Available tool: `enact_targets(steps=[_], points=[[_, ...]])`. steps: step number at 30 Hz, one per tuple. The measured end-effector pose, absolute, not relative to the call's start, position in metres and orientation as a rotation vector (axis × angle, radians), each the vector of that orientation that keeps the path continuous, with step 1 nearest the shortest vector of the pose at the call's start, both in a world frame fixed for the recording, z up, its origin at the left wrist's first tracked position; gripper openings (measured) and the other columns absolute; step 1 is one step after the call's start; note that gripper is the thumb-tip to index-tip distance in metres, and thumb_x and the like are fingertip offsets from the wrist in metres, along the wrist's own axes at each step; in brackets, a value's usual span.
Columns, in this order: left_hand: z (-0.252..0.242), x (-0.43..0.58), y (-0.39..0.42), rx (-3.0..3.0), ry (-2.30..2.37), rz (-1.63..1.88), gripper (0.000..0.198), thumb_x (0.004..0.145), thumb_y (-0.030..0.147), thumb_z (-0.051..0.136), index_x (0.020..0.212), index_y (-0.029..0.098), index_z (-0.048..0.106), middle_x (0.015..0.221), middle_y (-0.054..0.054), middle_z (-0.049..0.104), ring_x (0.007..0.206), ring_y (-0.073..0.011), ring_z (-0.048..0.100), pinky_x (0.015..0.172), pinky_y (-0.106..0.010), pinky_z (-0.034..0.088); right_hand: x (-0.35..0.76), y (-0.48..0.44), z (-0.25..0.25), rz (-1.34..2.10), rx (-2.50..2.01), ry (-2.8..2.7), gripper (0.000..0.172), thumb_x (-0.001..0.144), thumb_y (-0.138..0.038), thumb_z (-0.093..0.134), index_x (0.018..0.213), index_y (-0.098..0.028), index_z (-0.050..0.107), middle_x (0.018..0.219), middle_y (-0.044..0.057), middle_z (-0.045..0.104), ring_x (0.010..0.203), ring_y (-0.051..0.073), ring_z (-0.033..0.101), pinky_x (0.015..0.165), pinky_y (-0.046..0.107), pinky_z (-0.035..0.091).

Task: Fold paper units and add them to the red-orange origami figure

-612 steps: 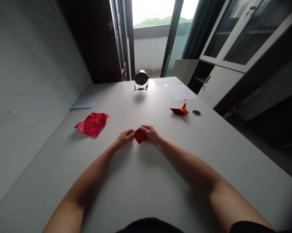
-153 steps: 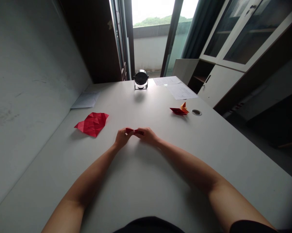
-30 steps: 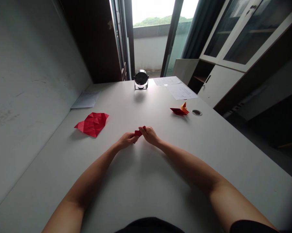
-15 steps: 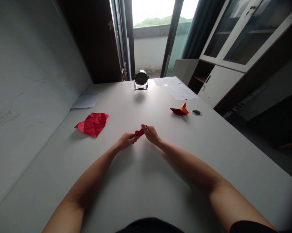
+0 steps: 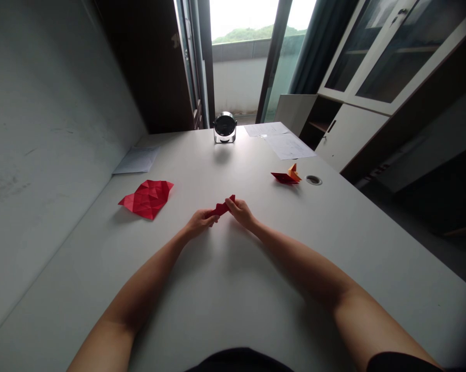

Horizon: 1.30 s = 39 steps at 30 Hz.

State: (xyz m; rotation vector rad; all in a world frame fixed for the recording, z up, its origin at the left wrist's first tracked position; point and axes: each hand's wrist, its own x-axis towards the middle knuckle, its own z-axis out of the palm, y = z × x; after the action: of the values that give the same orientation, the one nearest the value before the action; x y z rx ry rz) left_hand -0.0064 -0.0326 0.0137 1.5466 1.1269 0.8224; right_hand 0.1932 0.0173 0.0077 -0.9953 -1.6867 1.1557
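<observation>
Between my two hands is a small piece of folded red paper (image 5: 220, 208), held above the middle of the white table. My left hand (image 5: 201, 221) pinches its lower left end, with the thumb along the near side. At the upper right end, my right hand (image 5: 239, 211) grips it between thumb and fingers, and a red tip sticks out past them. The fingers cover parts of the folds. To the left lies a creased, mostly unfolded red paper sheet (image 5: 148, 199). On the right sits a red and orange folded paper figure (image 5: 288, 176).
A round black and silver device on a stand (image 5: 224, 127) is at the table's far edge. White papers (image 5: 289, 146) lie at the back right, another stack (image 5: 136, 159) by the left wall. A round cable hole (image 5: 313, 180) is set into the table (image 5: 233, 299).
My left hand has shifted slightly left along the folded paper, and more of the paper shows between the hands. A red tip now stands out above my right fingers.
</observation>
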Motion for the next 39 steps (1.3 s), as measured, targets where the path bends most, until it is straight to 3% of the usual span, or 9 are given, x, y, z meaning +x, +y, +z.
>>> enact_targets(steps=[3,6,15,21,32,39], points=[[0.014,-0.007,-0.033,1.563,1.156,0.84,0.044,0.086,0.056,0.061,0.076,0.014,0.062,0.056,0.004,0.045,0.051,-0.0084,0.036,0.052,-0.023,0.026,0.192,0.012,0.011,1.194,-0.909,-1.823,0.052,0.085,-0.065,0.057,0.066,-0.017,0.064,0.061,0.001,0.06,0.061,0.016,0.054,0.058,0.026,0.038],[0.016,-0.007,-0.034,1.565,1.16,0.821,0.047,0.086,0.059,0.059,0.071,0.015,0.059,0.053,0.005,0.04,0.05,-0.0083,0.033,0.05,-0.023,0.024,0.19,0.006,0.016,1.19,-0.896,-1.924,0.048,0.085,-0.061,0.058,0.066,-0.018,0.066,0.06,0.002,0.061,0.065,0.018,0.057,0.059,0.027,0.04],[0.021,-0.008,-0.034,1.624,1.092,0.729,0.044,0.087,0.055,0.059,0.07,0.015,0.058,0.055,0.004,0.042,0.052,-0.0089,0.034,0.052,-0.024,0.025,0.188,0.01,0.007,1.136,-1.01,-1.86,0.062,0.091,-0.068,0.041,0.053,-0.019,0.048,0.051,-0.002,0.042,0.05,0.011,0.037,0.052,0.026,0.029],[0.021,-0.007,-0.035,1.665,1.101,0.679,0.042,0.086,0.054,0.06,0.071,0.015,0.059,0.056,0.004,0.044,0.053,-0.0091,0.036,0.054,-0.024,0.027,0.192,0.019,0.008,1.052,-1.034,-1.672,0.059,0.088,-0.069,0.048,0.058,-0.019,0.048,0.054,-0.002,0.044,0.053,0.011,0.039,0.053,0.026,0.03],[0.011,-0.005,-0.028,1.432,1.147,1.069,0.053,0.093,0.062,0.043,0.075,0.016,0.059,0.064,-0.003,0.057,0.058,-0.0129,0.049,0.058,-0.026,0.039,0.196,0.023,0.012,1.077,-1.026,-1.587,0.054,0.09,-0.065,0.048,0.061,-0.02,0.049,0.055,-0.002,0.045,0.055,0.012,0.04,0.054,0.026,0.031],[0.008,-0.019,-0.022,1.362,1.309,1.314,0.044,0.087,0.06,0.057,0.071,0.018,0.055,0.058,0.003,0.048,0.055,-0.0106,0.043,0.057,-0.024,0.036,0.199,0.02,0.014,1.069,-0.984,-1.763,0.045,0.09,-0.056,0.051,0.062,-0.02,0.05,0.054,-0.004,0.046,0.052,0.011,0.039,0.052,0.025,0.03]])
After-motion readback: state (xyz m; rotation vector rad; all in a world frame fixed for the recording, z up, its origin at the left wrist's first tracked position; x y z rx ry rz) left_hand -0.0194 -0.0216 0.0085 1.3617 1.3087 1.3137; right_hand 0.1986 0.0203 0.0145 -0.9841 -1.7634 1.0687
